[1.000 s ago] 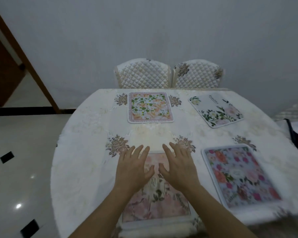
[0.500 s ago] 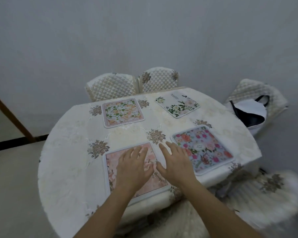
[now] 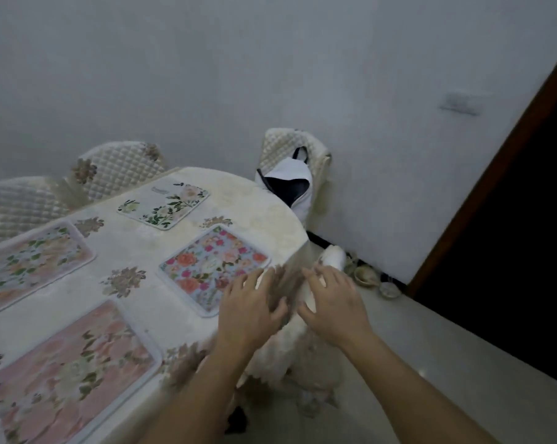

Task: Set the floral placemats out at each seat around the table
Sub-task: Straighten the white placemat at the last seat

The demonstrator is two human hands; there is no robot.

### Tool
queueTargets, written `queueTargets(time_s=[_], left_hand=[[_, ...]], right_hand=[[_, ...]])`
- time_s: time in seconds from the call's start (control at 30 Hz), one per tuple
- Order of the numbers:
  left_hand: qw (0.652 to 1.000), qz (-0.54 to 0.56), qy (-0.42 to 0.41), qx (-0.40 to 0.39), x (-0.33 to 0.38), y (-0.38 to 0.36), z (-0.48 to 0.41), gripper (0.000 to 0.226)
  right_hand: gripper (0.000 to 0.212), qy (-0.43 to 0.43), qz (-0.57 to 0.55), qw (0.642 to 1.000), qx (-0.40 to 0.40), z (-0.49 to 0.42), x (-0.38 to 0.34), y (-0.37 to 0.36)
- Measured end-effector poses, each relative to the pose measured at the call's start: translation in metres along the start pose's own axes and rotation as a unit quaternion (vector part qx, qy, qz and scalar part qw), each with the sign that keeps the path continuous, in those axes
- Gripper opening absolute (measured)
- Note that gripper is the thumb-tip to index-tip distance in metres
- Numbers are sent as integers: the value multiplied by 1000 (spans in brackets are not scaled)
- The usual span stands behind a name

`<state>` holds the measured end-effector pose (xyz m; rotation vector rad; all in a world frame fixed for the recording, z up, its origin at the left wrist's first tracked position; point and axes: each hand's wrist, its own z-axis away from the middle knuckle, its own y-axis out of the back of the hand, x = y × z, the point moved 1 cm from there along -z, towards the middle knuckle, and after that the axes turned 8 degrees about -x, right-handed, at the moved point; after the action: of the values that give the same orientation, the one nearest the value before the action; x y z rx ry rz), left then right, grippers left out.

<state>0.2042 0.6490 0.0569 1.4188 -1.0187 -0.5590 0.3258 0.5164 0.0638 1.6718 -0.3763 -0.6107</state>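
Note:
Several floral placemats lie flat on the round table (image 3: pixel 261 206) with its cream cloth. A pink one (image 3: pixel 72 373) is nearest, at lower left. A blue one with red and pink roses (image 3: pixel 211 267) sits near the right edge. A white one with green leaves (image 3: pixel 165 205) lies at the far side, and an orange-and-green one (image 3: pixel 30 261) at the left. My left hand (image 3: pixel 250 312) hovers over the table's right edge, fingers spread, beside the blue mat's near corner. My right hand (image 3: pixel 333 304) is past the edge, open, holding nothing.
Quilted cream chairs (image 3: pixel 117 168) stand behind the table against the wall. Another chair (image 3: pixel 290 145) at the right carries a white and black bag (image 3: pixel 288 184). A fluffy chair seat (image 3: pixel 290 357) sits below my hands. Small objects (image 3: pixel 367 277) lie on the floor by a dark doorway (image 3: pixel 511 251).
My view has swung right. Both hands have lifted off the pink placemat and moved right, past the blue mat to the table's edge.

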Motion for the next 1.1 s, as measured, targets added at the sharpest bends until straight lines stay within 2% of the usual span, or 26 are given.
queueTargets(time_s=[0.2,0.43,0.7,0.83,1.0,1.1], left_hand=[[999,10,-49,-4,102,-29,-41,58],[997,-16,-69,-13,151,-54,-93,61],[999,-6,-35,-7,153,-83,-179,61],[1000,4,10,-7,141,-97,-234,62],[997,4,71,33,115,-98,-281,55],[992,-2,127,14,97,-97,-295,59]], right_hand=[[60,-67,-4,998,12,23,111,21],[60,-87,6,996,9,-2,181,25],[57,-38,19,999,-1,-99,222,16],[61,-4,19,1000,-22,-164,237,11],[58,58,6,998,-26,-242,236,1],[56,102,-4,994,-31,-278,224,-6]])
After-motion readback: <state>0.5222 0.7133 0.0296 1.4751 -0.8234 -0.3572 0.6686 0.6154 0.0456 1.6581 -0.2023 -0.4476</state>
